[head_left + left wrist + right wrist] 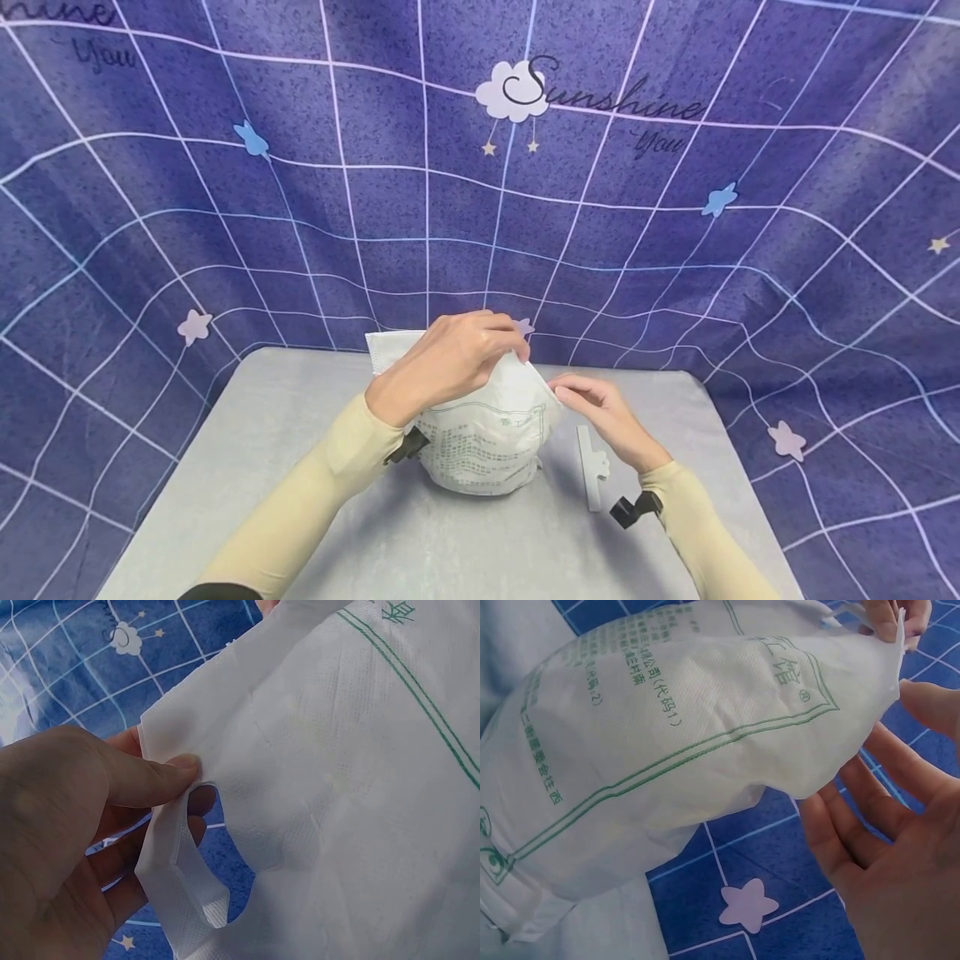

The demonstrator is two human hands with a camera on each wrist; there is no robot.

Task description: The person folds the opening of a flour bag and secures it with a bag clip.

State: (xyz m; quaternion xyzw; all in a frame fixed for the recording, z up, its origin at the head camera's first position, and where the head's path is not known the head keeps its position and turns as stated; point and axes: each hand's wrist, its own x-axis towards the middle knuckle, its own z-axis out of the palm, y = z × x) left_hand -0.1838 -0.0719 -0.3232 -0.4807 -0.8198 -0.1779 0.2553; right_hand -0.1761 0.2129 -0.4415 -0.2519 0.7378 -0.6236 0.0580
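Observation:
A full white woven bag (pixel 480 450) with green printing stands on the grey table. At its top edge my left hand (pixel 468 354) grips the bag; in the left wrist view, the thumb (pixel 176 776) pinches the material beside a cut-out handle hole. My right hand (pixel 607 417) is at the bag's top right corner, thumb and index finger pinching the edge. In the right wrist view the fingertips pass behind the bag (pixel 705 750) and are hidden. A white bar with a scalloped side piece (pixel 591 471) lies on the table beneath the right hand.
The grey table (pixel 300 500) ends at a blue curtain (pixel 375 208) with grid lines, stars and clouds, which hangs behind and at both sides. Small black mounts (pixel 636 508) sit on both wrists over beige sleeves.

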